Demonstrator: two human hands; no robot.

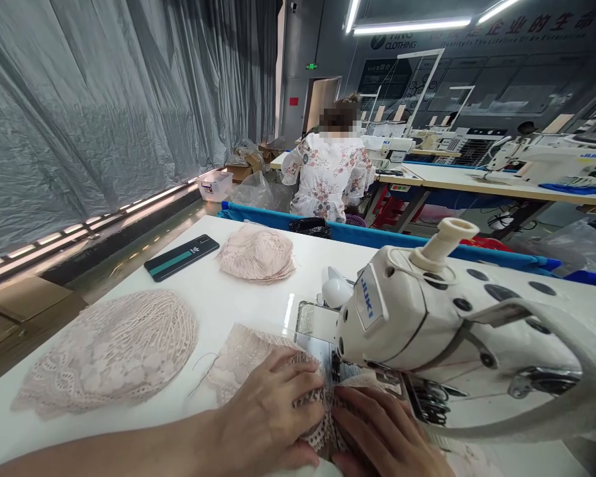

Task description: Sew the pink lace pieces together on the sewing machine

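A piece of pale pink lace fabric [238, 354] lies in front of the white sewing machine [402, 324] and runs in under its needle area. My left hand [278, 404] is on the lace, fingers curled over it and thumb low, gripping its scalloped edge. Close beside it, at the machine's foot, my right hand [382, 430] holds the same lace with bent fingers. Its thumb and part of its grip are hidden. The needle itself cannot be made out behind the machine head and fingers.
A large lace stack [114, 351] lies to the left on the white table [228, 298]. Farther back are a smaller lace stack [258, 253] and a dark phone [181, 257]. Beyond a blue cloth trough [377, 237], a person [332, 169] sits with their back to me.
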